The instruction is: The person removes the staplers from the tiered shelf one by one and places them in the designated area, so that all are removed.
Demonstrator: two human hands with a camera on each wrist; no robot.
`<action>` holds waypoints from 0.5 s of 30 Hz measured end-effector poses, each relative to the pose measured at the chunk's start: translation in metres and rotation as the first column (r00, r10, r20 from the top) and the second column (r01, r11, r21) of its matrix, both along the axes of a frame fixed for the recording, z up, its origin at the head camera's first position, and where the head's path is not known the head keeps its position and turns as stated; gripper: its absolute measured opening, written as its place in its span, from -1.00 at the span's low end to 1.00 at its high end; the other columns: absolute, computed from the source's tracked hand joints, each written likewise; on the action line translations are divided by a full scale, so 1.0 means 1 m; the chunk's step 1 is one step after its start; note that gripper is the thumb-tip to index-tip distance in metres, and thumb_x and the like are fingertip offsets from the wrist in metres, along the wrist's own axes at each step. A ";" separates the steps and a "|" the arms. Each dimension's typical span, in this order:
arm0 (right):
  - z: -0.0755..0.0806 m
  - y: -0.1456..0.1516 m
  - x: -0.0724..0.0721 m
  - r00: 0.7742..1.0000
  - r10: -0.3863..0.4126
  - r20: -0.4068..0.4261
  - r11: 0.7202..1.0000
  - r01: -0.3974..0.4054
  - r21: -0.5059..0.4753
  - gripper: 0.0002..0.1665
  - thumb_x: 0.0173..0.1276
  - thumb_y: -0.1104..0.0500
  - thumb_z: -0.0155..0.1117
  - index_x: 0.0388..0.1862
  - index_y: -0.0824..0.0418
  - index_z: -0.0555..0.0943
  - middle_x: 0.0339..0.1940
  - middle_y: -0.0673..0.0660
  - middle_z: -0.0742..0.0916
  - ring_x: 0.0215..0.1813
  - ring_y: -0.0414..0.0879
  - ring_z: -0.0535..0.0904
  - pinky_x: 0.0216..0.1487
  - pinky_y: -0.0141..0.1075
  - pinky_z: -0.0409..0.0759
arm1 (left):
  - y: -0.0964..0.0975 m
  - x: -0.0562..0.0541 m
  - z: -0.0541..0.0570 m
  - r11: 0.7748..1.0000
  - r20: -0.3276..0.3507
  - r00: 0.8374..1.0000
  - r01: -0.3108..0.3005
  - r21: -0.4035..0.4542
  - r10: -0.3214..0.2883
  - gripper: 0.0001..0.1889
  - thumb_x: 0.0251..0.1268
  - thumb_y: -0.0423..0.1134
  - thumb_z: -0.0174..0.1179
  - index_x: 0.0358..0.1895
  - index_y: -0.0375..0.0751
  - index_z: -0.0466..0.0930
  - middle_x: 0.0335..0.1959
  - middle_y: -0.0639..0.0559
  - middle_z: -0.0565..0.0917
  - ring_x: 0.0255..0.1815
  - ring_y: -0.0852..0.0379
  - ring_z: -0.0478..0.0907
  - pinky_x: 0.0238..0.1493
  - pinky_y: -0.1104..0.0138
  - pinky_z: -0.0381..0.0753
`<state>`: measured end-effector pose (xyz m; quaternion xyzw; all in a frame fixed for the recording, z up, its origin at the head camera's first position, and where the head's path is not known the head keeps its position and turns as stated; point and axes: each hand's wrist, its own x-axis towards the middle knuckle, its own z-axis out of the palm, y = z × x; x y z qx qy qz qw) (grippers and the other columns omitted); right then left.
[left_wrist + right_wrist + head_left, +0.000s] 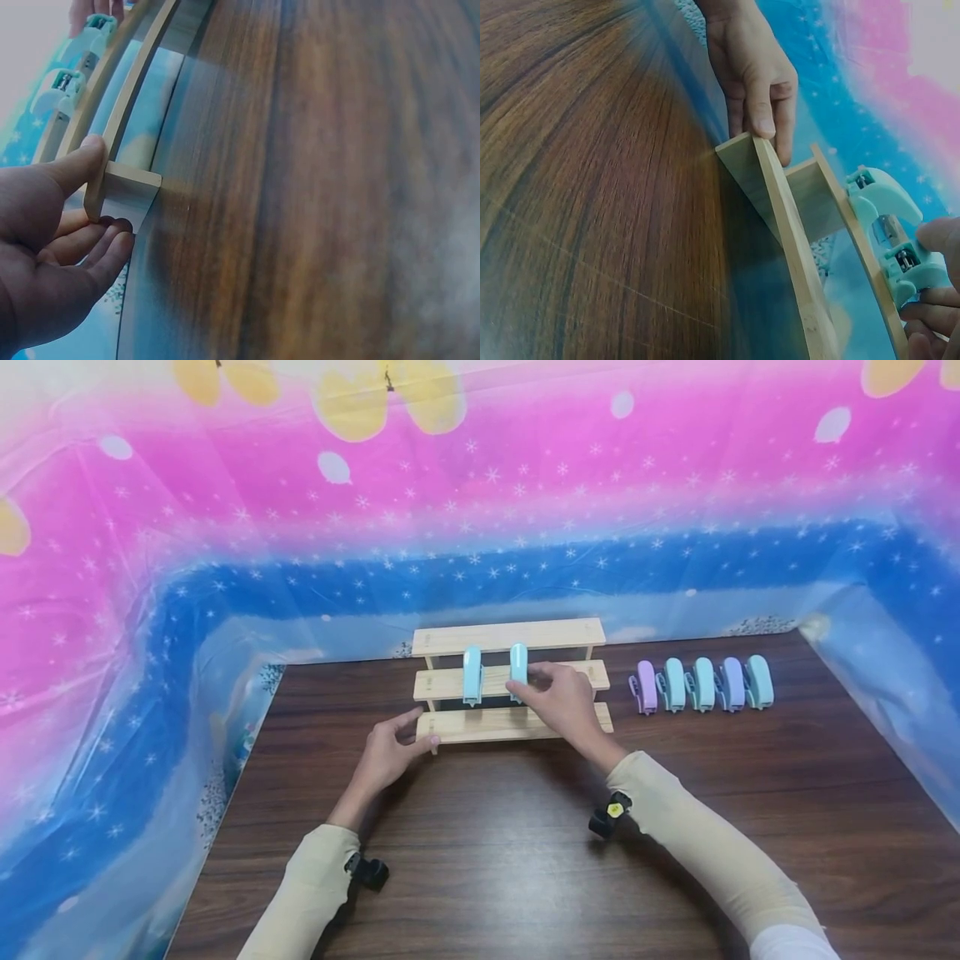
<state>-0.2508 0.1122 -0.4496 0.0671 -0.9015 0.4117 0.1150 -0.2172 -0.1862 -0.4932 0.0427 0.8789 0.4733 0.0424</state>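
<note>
A three-tiered wooden rack (480,727) stands on the table. My left hand (386,752) holds the left end of its lowest board, thumb in front and the other fingers behind, as the left wrist view shows. On the middle board my right hand (562,697) grips a light-blue hole punch (518,662) between thumb and fingers. A second light-blue hole punch (472,672) sits to its left on the same board, untouched. In the right wrist view, metal springs show in the front ends of the held punch (915,266) and its neighbour (881,195).
Right of the rack, a row of several hole punches lies on the dark wooden table (480,860): a purple one (645,687), teal ones (701,683) and a bluish-violet one (731,683). A patterned pink and blue cloth (525,552) hangs behind the table.
</note>
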 end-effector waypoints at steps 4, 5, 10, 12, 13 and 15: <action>0.001 -0.001 0.001 1.000 -0.007 -0.009 1.000 0.007 -0.001 -0.41 0.27 -0.23 0.47 0.04 0.19 0.77 -0.15 0.11 0.84 -0.20 -0.02 0.75 -0.13 -0.08 0.62 | 0.000 0.000 0.000 1.000 -0.001 1.000 0.003 0.006 -0.003 -0.27 0.33 -0.01 0.41 0.50 -0.18 0.40 0.48 -0.26 0.42 0.29 -0.21 0.58 0.17 0.03 0.68; 0.001 -0.001 0.001 1.000 -0.008 -0.012 1.000 0.008 -0.003 -0.43 0.27 -0.23 0.47 0.02 0.19 0.78 -0.18 0.10 0.84 -0.23 -0.03 0.75 -0.15 -0.08 0.61 | 0.000 0.000 0.000 1.000 -0.002 1.000 0.002 0.008 -0.002 -0.27 0.33 -0.02 0.41 0.50 -0.18 0.40 0.48 -0.26 0.42 0.28 -0.21 0.58 0.17 0.03 0.68; 0.002 -0.001 0.001 1.000 -0.006 -0.020 1.000 0.006 -0.003 -0.48 0.26 -0.20 0.48 -0.04 0.18 0.78 -0.28 0.07 0.84 -0.33 -0.07 0.72 -0.21 -0.11 0.59 | -0.001 0.001 0.000 1.000 -0.006 1.000 0.000 0.007 0.000 -0.28 0.33 -0.02 0.41 0.49 -0.18 0.41 0.47 -0.27 0.43 0.28 -0.21 0.59 0.16 0.03 0.69; 0.002 0.000 0.001 1.000 -0.007 -0.020 1.000 0.007 -0.008 -0.50 0.25 -0.18 0.48 -0.06 0.18 0.78 -0.31 0.06 0.83 -0.34 -0.08 0.71 -0.24 -0.12 0.59 | -0.001 0.001 0.000 1.000 -0.006 1.000 0.000 0.005 0.000 -0.29 0.33 -0.02 0.41 0.49 -0.18 0.42 0.46 -0.27 0.44 0.28 -0.21 0.59 0.16 0.03 0.69; 0.001 0.000 0.001 1.000 -0.007 -0.020 1.000 0.007 -0.011 -0.51 0.25 -0.18 0.48 -0.07 0.18 0.78 -0.31 0.06 0.83 -0.34 -0.08 0.71 -0.25 -0.13 0.59 | 0.000 0.001 0.000 1.000 -0.005 1.000 -0.001 0.006 0.001 -0.29 0.33 -0.03 0.41 0.48 -0.17 0.42 0.46 -0.27 0.44 0.28 -0.21 0.59 0.16 0.02 0.69; 0.001 0.000 0.001 1.000 -0.008 -0.020 1.000 0.008 -0.017 -0.52 0.24 -0.17 0.48 -0.09 0.18 0.79 -0.32 0.06 0.83 -0.35 -0.08 0.71 -0.26 -0.13 0.59 | 0.000 0.001 0.000 1.000 -0.004 1.000 -0.004 0.007 0.004 -0.29 0.33 -0.03 0.42 0.48 -0.17 0.43 0.45 -0.27 0.45 0.28 -0.21 0.59 0.16 0.02 0.69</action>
